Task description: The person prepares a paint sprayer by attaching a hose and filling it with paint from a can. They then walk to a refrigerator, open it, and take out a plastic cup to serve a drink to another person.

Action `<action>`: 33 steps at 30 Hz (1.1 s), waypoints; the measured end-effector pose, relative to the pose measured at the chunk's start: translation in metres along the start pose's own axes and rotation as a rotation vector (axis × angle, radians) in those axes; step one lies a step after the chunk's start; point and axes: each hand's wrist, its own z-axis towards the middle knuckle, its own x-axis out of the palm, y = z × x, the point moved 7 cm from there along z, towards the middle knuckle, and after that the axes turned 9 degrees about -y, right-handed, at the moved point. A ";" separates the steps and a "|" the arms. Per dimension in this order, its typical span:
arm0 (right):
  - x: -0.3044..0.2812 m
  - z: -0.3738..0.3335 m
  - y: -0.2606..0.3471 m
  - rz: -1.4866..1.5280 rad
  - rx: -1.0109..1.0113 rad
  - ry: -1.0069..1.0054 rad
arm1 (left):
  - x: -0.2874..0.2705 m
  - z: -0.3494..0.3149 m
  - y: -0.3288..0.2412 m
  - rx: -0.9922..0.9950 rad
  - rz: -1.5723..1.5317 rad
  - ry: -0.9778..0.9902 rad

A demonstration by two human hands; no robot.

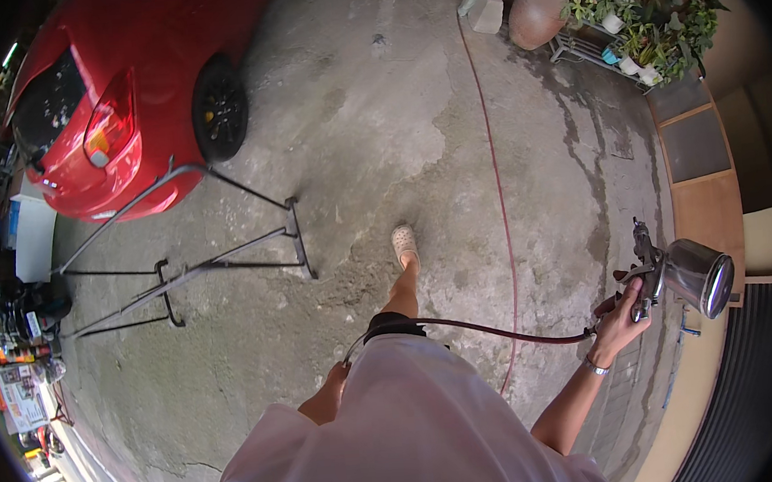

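Observation:
My right hand point(622, 324) is wrapped round the grip of a spray gun point(647, 267), held out to my right. A shiny metal paint cup point(693, 277) is attached to the gun and tilts outward. A dark red air hose point(502, 332) runs from the base of the gun's grip across the front of my body. Its other visible end bends down to my left hand point(336, 377), low at my left side. That hand appears closed on the hose, with its fingers partly hidden by my white shirt point(400, 421).
A black metal stand point(215, 263) lies front left, beside a red car point(114, 126). A thin red hose point(494, 160) runs along the concrete floor point(350, 135). Potted plants point(650, 30) and a clay jar point(535, 14) stand far right. A wooden-framed panel point(698, 148) borders the right side.

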 end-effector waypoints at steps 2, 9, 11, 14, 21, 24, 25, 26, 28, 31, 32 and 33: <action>0.057 0.042 0.000 -0.021 0.011 -0.035 | -0.029 0.030 -0.083 0.112 -0.005 -0.065; 0.216 0.195 0.026 -0.258 -0.115 -0.087 | -0.146 0.166 -0.408 0.479 0.131 -0.105; 0.263 0.235 0.027 -0.276 -0.136 -0.113 | -0.192 0.199 -0.500 0.542 0.051 -0.174; 0.337 0.295 0.016 -0.273 -0.089 -0.154 | -0.252 0.241 -0.620 0.573 -0.008 -0.329; 0.568 0.441 0.004 -0.192 -0.078 -0.138 | -0.343 0.316 -0.798 0.338 -0.056 -0.235; 0.677 0.499 0.013 -0.179 -0.018 -0.064 | -0.381 0.342 -0.845 0.265 -0.093 -0.265; 0.712 0.516 0.020 -0.143 -0.052 -0.023 | -0.393 0.354 -0.858 0.256 -0.092 -0.275; 0.747 0.532 0.024 -0.142 -0.046 0.009 | -0.402 0.370 -0.871 0.205 -0.146 -0.270; 0.818 0.562 0.026 -0.065 -0.027 0.037 | -0.416 0.399 -0.899 0.243 -0.117 -0.320; 0.920 0.600 0.025 -0.103 -0.045 0.105 | -0.433 0.444 -0.940 0.139 -0.143 -0.328; 0.956 0.613 0.023 -0.127 -0.038 0.160 | -0.441 0.460 -0.953 0.040 -0.152 -0.315; 0.990 0.624 0.023 -0.096 -0.039 0.148 | -0.455 0.480 -0.978 0.060 -0.189 -0.284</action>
